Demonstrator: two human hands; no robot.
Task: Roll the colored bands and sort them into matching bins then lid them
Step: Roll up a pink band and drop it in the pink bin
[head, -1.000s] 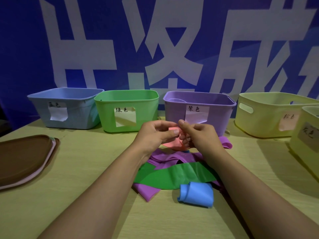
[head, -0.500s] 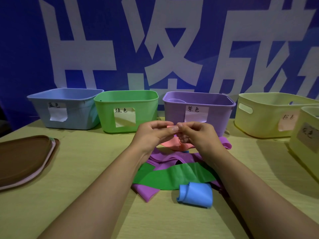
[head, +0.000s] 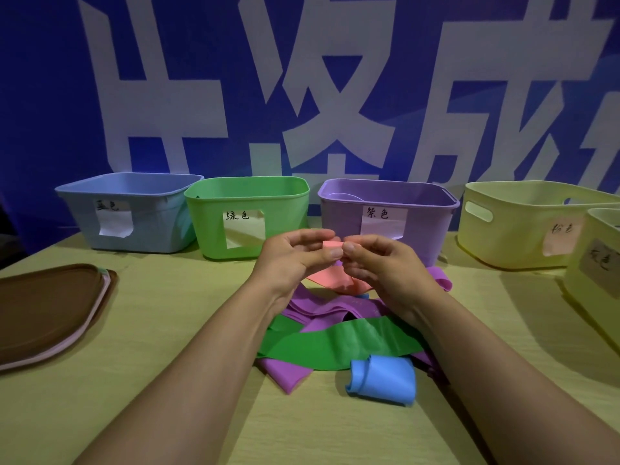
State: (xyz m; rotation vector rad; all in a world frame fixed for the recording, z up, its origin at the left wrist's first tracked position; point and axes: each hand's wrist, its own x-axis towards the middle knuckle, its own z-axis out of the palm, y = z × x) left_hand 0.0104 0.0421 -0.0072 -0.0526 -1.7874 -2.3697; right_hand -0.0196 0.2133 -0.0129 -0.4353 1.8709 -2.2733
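My left hand (head: 295,256) and my right hand (head: 382,266) pinch the top end of a pink band (head: 335,280) between fingertips, in front of the purple bin (head: 389,219). The band's free end hangs down to the table. Below my hands lie a flat green band (head: 335,344), purple bands (head: 322,307) and a rolled blue band (head: 382,380). The blue bin (head: 127,209), the green bin (head: 248,216), and a pale yellow bin (head: 523,226) with a pink label stand in a row at the back.
A second pale yellow bin (head: 597,263) sits at the right edge. Stacked lids (head: 47,310), brown on top, lie at the left on the wooden table (head: 167,380). A blue banner with white characters fills the background.
My hands have risen slightly and the pink band has gone from a bunched lump to a small roll at my fingertips with its tail trailing down.
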